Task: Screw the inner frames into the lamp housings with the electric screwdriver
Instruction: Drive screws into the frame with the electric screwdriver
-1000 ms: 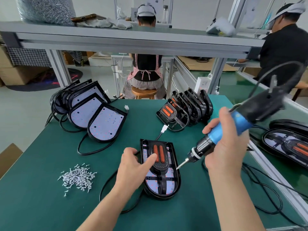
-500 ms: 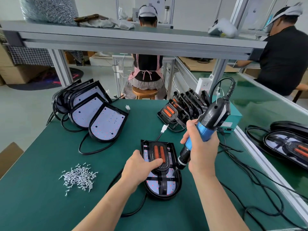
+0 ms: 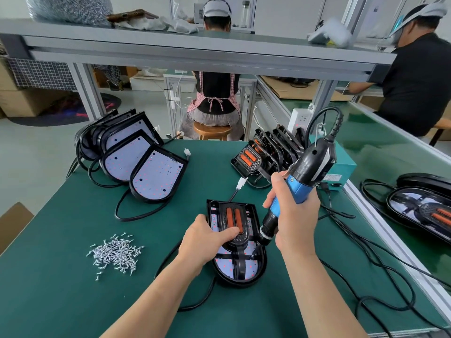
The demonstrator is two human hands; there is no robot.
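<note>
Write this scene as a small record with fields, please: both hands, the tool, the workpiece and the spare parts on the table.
left hand: holds the lamp housing at its left side, thumb on the inner frame
right hand: grips the electric screwdriver, bit down at the frame's right side
screws: loose pile, left of the housing
housings without frames: leaning in a row, back left
spare frames: stacked at the back, right of centre

I see bright, even light, faint soft shadows, a sheen on the glossy green surface [image 3: 390, 152] at three o'clock, and wide-angle bending near the edges.
</note>
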